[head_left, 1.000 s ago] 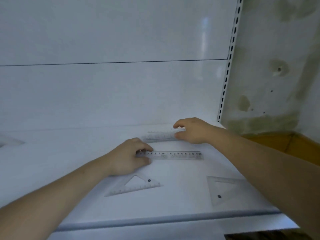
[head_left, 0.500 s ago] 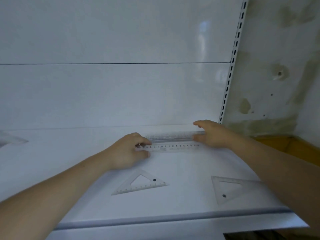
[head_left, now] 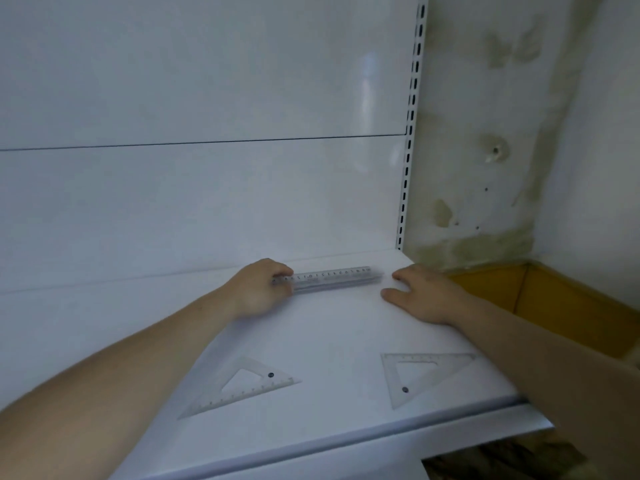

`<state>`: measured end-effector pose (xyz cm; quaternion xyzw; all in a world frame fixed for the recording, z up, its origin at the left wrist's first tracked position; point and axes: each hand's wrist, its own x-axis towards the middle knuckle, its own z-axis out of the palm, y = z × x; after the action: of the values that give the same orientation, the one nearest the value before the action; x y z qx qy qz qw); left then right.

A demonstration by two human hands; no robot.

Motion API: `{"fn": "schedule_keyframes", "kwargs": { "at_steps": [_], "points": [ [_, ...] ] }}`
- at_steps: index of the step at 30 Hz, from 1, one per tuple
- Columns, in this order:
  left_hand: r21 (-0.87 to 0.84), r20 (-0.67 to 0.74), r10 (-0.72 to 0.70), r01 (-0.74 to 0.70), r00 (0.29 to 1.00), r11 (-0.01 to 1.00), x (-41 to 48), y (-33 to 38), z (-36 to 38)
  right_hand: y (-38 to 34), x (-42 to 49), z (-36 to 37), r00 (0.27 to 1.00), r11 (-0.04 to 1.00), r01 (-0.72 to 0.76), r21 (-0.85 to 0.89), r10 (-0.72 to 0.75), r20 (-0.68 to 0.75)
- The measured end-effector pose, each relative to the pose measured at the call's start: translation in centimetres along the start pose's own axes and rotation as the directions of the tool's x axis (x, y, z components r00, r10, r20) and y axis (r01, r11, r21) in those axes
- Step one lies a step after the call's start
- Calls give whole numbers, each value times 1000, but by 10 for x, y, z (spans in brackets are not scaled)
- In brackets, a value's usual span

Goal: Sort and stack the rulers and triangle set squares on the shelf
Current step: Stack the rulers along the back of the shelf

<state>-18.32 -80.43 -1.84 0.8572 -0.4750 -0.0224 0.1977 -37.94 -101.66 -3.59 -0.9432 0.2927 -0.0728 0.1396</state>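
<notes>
Two clear rulers (head_left: 334, 278) lie stacked lengthwise near the back of the white shelf (head_left: 329, 327). My left hand (head_left: 258, 289) pinches the left end of the upper ruler. My right hand (head_left: 420, 294) rests flat on the shelf just right of the rulers' right end, fingers straight, not touching them. Two clear triangle set squares lie apart near the front edge: one (head_left: 242, 386) at the centre left, another (head_left: 420, 374) to the right, partly under my right forearm.
The shelf's front lip (head_left: 311, 455) runs across the bottom. A slotted upright (head_left: 410, 133) stands at the back right corner. A yellow-brown cardboard box (head_left: 554, 306) sits right of the shelf against a stained wall (head_left: 519, 133).
My left hand slid the nearer ruler back onto the far ruler, so both now lie stacked. My right hand let go of the far ruler and moved off to the right.
</notes>
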Motion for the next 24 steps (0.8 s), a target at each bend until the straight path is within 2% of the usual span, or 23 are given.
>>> {"fn": "schedule_keyframes", "kwargs": {
  "at_steps": [7,9,11,16,20,24],
  "points": [
    [-5,4,-88,88,996,996,-1,5,-3,-2,3,-6,999,1000,2,-17,-1,40],
    [-22,-19,-105,105,994,994,-10,7,-8,-8,8,-13,1000,1000,10,-1,-10,-4],
    [-26,-57,-115,114,992,993,-23,5,-13,-24,15,-16,992,996,89,10,-88,-85],
    [22,-78,-185,187,980,982,-73,-5,-27,-102,23,-8,944,941,330,-81,-329,20],
    [54,-55,-271,274,961,960,-122,-33,-46,-174,17,7,907,905,416,-91,-406,113],
    [64,-114,-346,355,931,933,-185,-81,-77,-261,5,31,864,862,494,-110,-473,170]
  ]
}}
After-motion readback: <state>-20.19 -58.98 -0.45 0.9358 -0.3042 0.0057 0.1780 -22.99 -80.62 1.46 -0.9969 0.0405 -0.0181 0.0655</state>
